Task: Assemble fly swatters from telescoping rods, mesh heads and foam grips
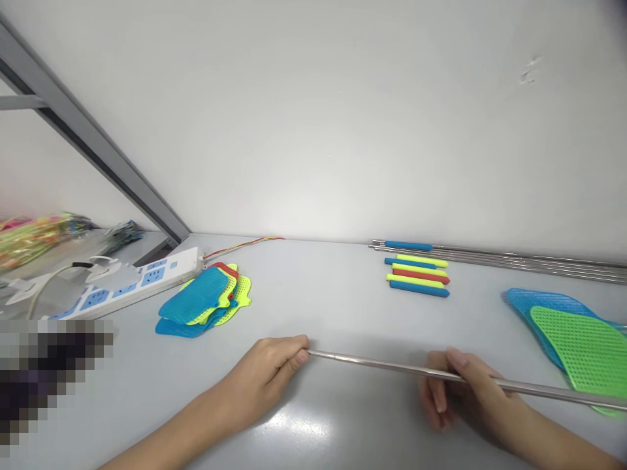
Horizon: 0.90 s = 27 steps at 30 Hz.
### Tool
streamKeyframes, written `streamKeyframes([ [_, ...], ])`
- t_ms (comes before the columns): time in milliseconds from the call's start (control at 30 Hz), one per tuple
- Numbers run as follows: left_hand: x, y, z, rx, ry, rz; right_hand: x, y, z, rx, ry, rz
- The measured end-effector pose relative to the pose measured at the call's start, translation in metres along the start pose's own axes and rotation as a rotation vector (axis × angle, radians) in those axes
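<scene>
- Grey table (343, 307): the telescopic metal rod (382, 364) runs left to right just above its near part.
- Right hand (465, 391): curled around the rod mid-length, thumb on top.
- Left hand (272, 369): fingertips pinching the rod's left end.

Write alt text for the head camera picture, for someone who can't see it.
Two bare hands hold a thin metal rod at a grey table: the left hand pinches its end, the right hand grips farther along. Behind lie a pile of fly swatter heads, coloured handles and a power strip.
</scene>
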State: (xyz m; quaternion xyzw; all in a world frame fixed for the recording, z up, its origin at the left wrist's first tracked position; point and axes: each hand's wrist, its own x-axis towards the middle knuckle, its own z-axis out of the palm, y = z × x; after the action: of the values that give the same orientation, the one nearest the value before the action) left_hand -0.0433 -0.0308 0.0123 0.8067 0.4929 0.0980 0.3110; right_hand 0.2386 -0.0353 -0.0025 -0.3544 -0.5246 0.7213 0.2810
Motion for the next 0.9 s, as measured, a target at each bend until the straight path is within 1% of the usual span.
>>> streamKeyframes([
  [200,0.0006,0.0017,0.0007,0.029,-0.015,0.015,0.0057,0.0052,-0.0041,0.165,0.019,-0.012],
  [367,0.0028,0.0013,-0.0018,0.040,0.002,0.000,0.0059,0.0052,-0.0048,0.129,0.009,0.014],
  [633,0.0017,0.0054,-0.0037,0.072,-0.003,-0.042,0.0072,0.0084,-0.0059,0.169,0.061,0.024],
  [900,0.0020,0.0080,-0.0042,0.069,0.007,-0.037,0.0075,0.0034,-0.0040,0.169,0.087,0.039],
])
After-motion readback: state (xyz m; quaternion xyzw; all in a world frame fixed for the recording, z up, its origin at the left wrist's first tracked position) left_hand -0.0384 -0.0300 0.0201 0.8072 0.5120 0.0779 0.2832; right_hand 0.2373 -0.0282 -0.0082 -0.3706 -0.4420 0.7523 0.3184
